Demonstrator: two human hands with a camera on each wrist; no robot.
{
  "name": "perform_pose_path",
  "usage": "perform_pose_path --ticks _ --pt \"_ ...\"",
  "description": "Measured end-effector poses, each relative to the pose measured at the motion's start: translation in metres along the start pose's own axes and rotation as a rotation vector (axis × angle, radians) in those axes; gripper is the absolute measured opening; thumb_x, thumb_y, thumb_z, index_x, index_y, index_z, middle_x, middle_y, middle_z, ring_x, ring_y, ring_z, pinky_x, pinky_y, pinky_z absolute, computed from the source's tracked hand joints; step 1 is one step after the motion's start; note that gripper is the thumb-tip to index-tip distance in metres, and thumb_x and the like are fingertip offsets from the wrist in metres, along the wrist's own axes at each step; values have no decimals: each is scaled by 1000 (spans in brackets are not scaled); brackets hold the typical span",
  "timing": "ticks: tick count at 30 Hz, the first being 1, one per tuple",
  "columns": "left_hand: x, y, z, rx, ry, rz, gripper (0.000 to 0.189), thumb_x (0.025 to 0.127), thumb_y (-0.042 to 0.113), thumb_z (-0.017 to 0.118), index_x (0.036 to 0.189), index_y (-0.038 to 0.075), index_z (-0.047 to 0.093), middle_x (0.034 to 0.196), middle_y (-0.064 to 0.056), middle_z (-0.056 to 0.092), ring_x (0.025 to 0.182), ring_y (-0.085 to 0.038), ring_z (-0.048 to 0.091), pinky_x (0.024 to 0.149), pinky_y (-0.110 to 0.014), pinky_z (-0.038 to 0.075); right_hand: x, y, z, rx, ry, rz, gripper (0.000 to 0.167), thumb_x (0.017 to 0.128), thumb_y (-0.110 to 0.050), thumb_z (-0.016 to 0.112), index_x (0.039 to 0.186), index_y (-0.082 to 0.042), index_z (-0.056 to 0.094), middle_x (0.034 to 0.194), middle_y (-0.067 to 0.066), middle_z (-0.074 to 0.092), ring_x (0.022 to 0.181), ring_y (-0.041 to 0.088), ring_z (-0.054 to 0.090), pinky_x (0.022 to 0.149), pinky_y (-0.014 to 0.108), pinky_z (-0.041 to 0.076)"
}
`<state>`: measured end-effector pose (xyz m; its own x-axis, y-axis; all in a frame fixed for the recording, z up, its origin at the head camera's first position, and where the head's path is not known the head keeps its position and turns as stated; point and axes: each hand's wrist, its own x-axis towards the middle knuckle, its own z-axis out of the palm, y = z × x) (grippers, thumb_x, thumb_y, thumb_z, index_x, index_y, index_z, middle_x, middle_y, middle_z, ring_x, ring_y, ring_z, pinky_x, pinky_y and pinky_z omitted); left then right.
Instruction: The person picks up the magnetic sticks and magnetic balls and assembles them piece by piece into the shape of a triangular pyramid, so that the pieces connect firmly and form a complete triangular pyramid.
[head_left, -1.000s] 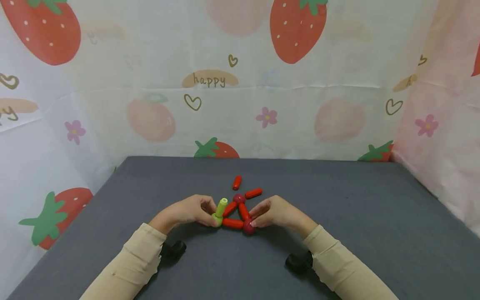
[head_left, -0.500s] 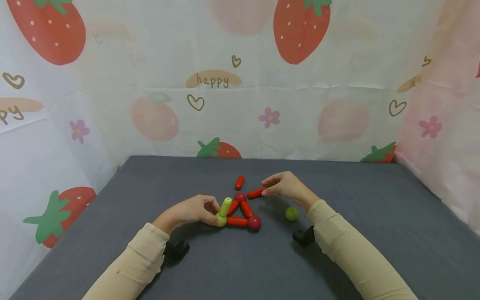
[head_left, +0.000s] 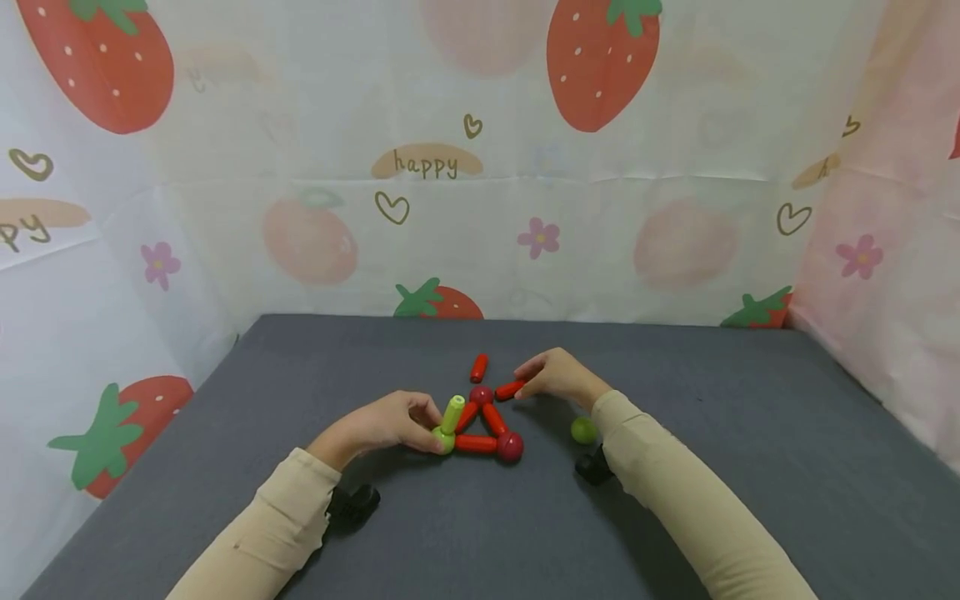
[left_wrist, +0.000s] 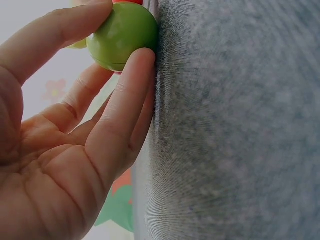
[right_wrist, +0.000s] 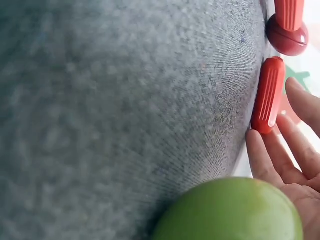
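My left hand pinches a green ball between thumb and fingers, low at the table surface. From that ball a yellow-green rod sticks up. Three red rods, the front one among them, form a flat triangle with the green ball and two dark red balls, one at the back and one at the right. Beside the back ball lies a loose red rod. My right hand has its fingertips at that rod's near end, the thumb standing apart from it.
Behind the triangle lies another loose red rod. A second green ball rests on the dark grey table beneath my right forearm. A strawberry-printed curtain stands along the table's back edge.
My right hand has left the right dark red ball and reached back to the loose red rod, uncovering the second green ball. My left hand has kept its hold on the green ball.
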<state>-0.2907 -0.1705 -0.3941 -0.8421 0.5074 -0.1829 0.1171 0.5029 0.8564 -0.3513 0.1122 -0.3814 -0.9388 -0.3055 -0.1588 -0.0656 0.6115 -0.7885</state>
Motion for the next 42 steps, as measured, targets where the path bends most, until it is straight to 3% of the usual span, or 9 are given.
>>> perform_pose_path --ticks 9,18,26,42 --pt "0 0 0 -3 -3 1 27 82 11 79 103 2 65 101 -7 69 89 -13 61 78 -24 53 -1 -3 2 -65 10 2 31 81 -11 81 111 -5 76 117 10 71 95 17 61 83 27 52" --pt "0 -1 1 -12 -4 -10 27 82 11 79 103 2 65 101 -7 69 89 -14 62 79 -24 53 2 -1 5 -149 47 33 21 81 -14 82 100 -5 79 93 7 76 81 15 63 76 28 54" --pt "0 -2 -1 -6 -5 -8 28 82 12 79 103 2 65 102 -7 69 90 -14 62 79 -24 54 4 -11 14 -166 11 -41 25 82 -14 82 106 -7 78 109 8 75 91 16 64 87 32 55" --pt "0 1 -1 3 -3 -19 27 82 12 79 103 2 65 102 -7 69 90 -15 61 79 -24 52 4 -17 20 -279 -32 -101 21 88 -16 76 107 -10 79 111 6 75 104 20 64 94 36 54"
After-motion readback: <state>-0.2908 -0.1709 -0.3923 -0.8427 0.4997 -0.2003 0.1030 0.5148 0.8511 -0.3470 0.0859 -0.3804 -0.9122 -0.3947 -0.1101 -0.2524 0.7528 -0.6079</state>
